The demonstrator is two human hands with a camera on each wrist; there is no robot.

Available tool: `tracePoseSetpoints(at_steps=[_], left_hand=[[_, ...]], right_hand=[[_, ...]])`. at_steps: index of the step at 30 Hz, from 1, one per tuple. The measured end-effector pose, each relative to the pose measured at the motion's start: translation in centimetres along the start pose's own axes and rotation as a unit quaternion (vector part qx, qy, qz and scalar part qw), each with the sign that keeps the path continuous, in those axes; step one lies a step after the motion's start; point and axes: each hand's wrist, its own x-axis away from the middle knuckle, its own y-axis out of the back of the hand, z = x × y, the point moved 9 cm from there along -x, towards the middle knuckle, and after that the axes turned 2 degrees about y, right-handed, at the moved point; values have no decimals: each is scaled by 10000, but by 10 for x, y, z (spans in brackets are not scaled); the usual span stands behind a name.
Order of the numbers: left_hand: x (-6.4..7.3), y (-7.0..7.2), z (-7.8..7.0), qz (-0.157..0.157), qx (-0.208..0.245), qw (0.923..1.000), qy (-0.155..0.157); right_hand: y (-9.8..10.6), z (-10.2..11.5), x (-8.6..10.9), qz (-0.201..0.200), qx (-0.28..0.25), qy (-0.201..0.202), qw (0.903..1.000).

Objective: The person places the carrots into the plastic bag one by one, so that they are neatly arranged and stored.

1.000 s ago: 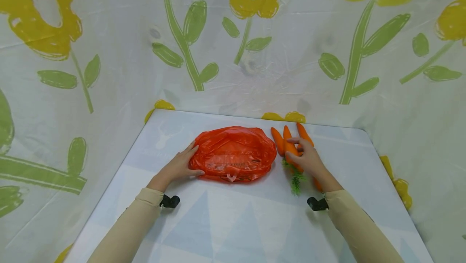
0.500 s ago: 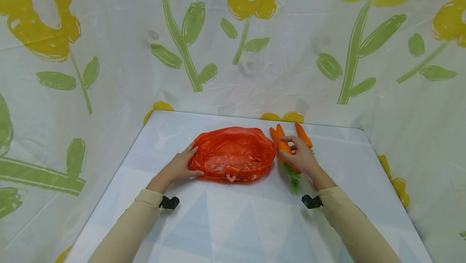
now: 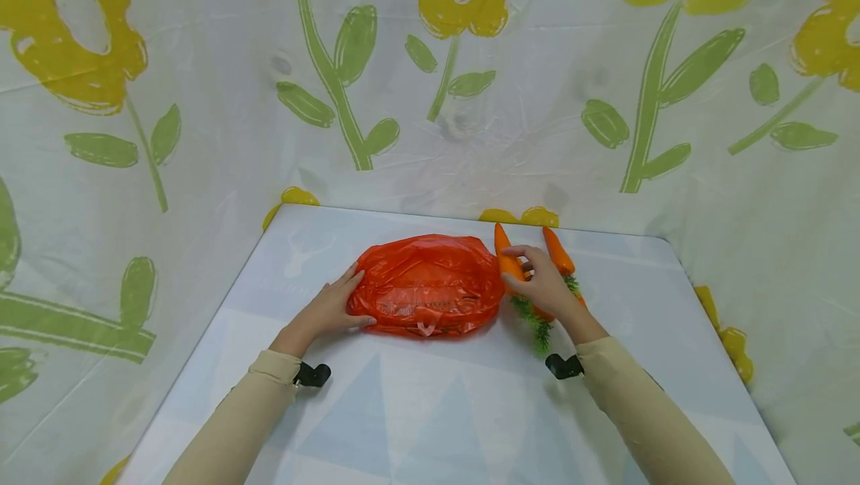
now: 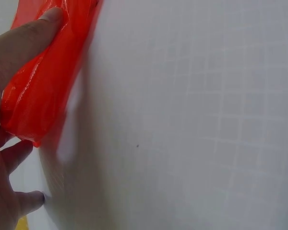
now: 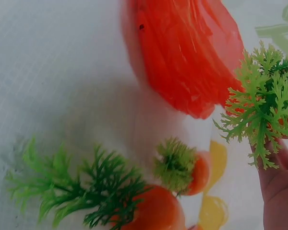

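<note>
A white table (image 3: 430, 403) printed with pale blue triangles fills the middle of the head view, a faint deer-head figure (image 3: 305, 254) showing near its far-left corner. Behind the far edge hangs a white sheet (image 3: 510, 149) with big yellow flowers and green stems; it runs down past the left and right edges too, so the flower print surrounds the table on three sides. A red plastic bag (image 3: 430, 287), crumpled and shiny, lies on the middle of the table's far half. The left hand (image 3: 325, 313) rests at the bag's left end — fingers spread apart, thumb laid on the near side. The right hand (image 3: 547, 287) is just beyond the bag's right end, its thumb and fingers pinching an orange carrot (image 3: 505, 245) whose tip points toward the far edge. That carrot's feathery green top (image 5: 264, 100) shows over the hand in the right wrist view. To its right, toward the far-right corner, lies another carrot (image 3: 556, 248) — tip likewise toward the far edge; more orange shows beside the right hand, partly hidden by it. Both forearms, in beige sleeves (image 3: 235, 414), cross the near part of the table.
</note>
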Motion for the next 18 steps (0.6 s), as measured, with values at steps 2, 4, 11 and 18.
tracePoseSetpoints(at_steps=[2, 4, 11, 18], left_hand=[[0, 0, 0, -21, -15, 10000, -3], [0, 0, 0, -34, -17, 10000, -12], [2, -1, -1, -66, -7, 10000, -69], [1, 0, -2, -96, -70, 9999, -93]], right_hand=[[-3, 4, -1, 33, -15, 84, 10000], [-7, 8, -3, 97, -8, 151, 9998], [-17, 22, -6, 215, 82, 263, 9994], [-25, 30, -9, 268, 67, 314, 9991]])
